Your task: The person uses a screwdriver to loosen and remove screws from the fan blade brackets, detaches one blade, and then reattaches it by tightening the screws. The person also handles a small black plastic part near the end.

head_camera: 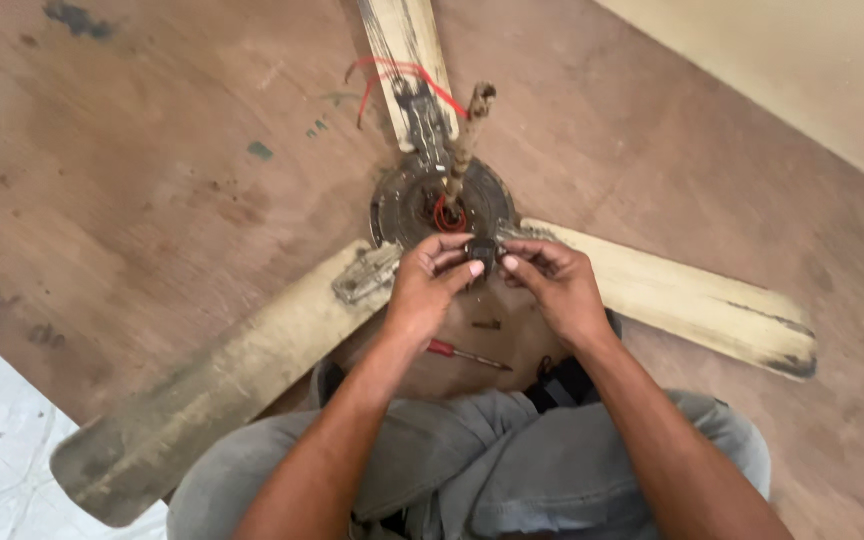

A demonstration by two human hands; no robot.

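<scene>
Both your left hand (430, 285) and your right hand (552, 285) pinch the small black part (483, 252) between closed fingers, right in the middle (neither hand is nearer), just below the fan motor (442, 205).

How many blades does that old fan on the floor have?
3. One blade points away toward the top, one blade stretches right, and one blade runs down to the left. All meet at the motor hub, just beyond both hands.
</scene>
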